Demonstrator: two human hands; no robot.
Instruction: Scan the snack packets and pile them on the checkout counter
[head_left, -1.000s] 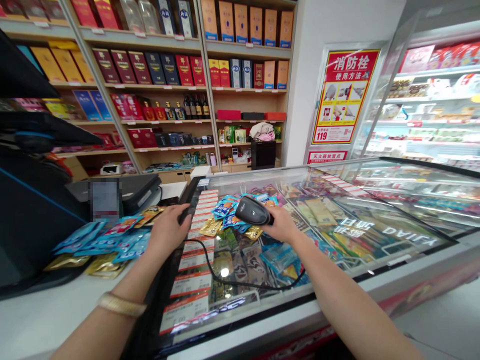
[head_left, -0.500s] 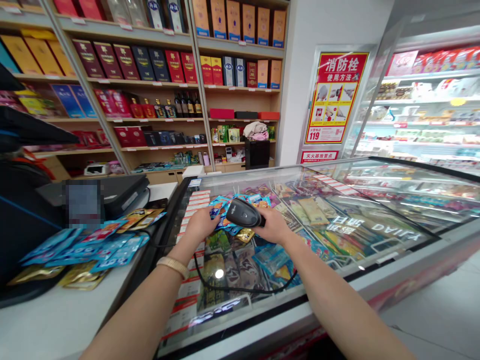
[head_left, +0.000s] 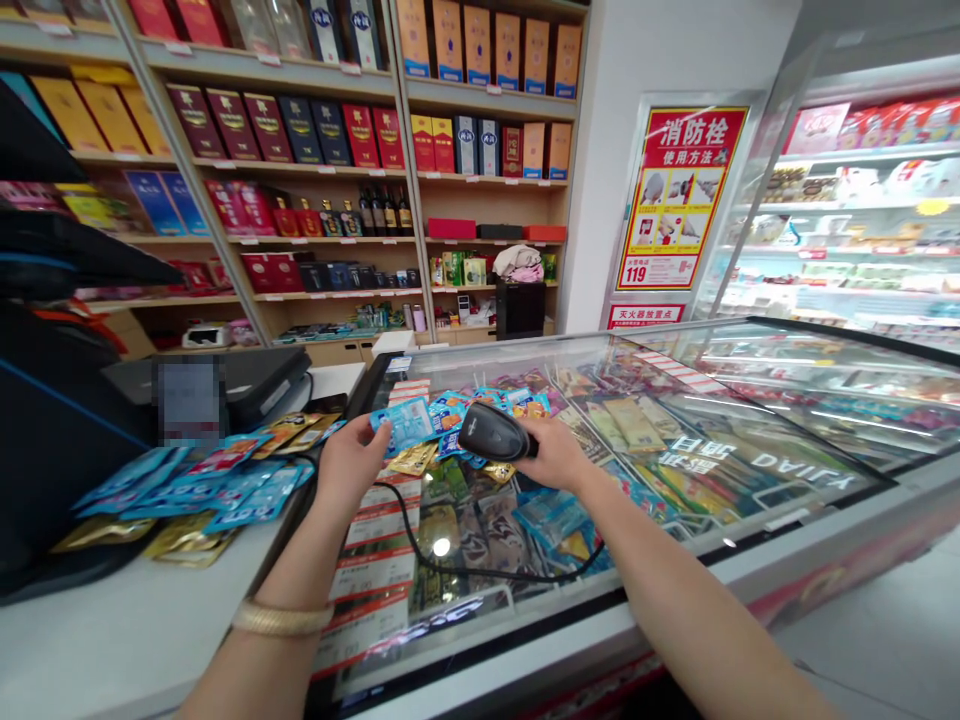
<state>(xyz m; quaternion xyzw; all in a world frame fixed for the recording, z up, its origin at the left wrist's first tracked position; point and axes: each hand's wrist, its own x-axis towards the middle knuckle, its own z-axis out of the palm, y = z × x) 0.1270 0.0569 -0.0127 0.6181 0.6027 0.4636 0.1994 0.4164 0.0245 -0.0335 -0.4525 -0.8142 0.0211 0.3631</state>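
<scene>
My left hand (head_left: 351, 462) pinches the left end of a light-blue snack packet (head_left: 406, 425), raised over the left part of the freezer's glass top. In my right hand (head_left: 556, 452) is a black barcode scanner (head_left: 491, 432), its head pointing left, close to the packet. Beneath and behind the scanner lies a loose pile of blue and orange snack packets (head_left: 531, 403) on the glass, along with a gold packet (head_left: 414, 459). The scanner's black cable (head_left: 480, 575) loops across the glass towards me.
On the white counter (head_left: 112, 640) at left lie several blue packets (head_left: 259, 488) and gold packets (head_left: 191, 540), beside dark checkout equipment (head_left: 217, 390). The glass-topped freezer (head_left: 705, 560) extends to the right. Shelves (head_left: 330, 165) of boxes and bottles stand behind.
My left hand has moved left from the pile towards the counter, drawing out a light-blue packet. The scanner stays over the pile in my right hand. The view has shifted slightly.
</scene>
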